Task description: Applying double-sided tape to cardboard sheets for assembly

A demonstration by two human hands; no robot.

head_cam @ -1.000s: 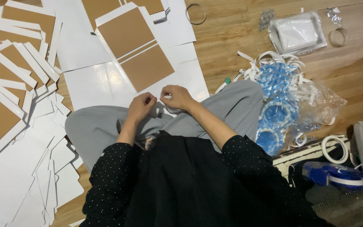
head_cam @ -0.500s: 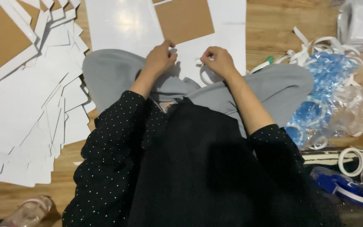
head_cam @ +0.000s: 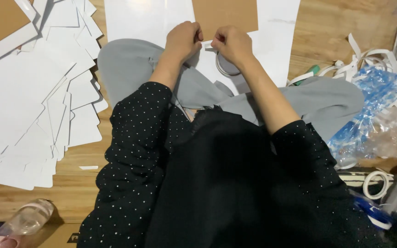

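Observation:
I sit on a wooden floor in grey trousers and a black dotted top. My left hand (head_cam: 183, 40) and my right hand (head_cam: 232, 43) are close together above my lap, both pinching a short white strip of tape (head_cam: 209, 45). A thin tape roll (head_cam: 225, 70) hangs under my right hand, partly hidden by it. Just beyond the hands lies a white sheet (head_cam: 148, 20) with a brown cardboard panel (head_cam: 224, 14) on it.
Several white card sheets (head_cam: 33, 105) are spread on the floor at left. At right lie white paper strips (head_cam: 368, 59), a blue-printed plastic bag (head_cam: 373, 101) and a tape roll (head_cam: 376, 183). A clear bottle (head_cam: 24, 220) lies at bottom left.
The view has shifted so the hands now sit higher in the frame and the card pile lies further left. Both hands stay together on the tape strip.

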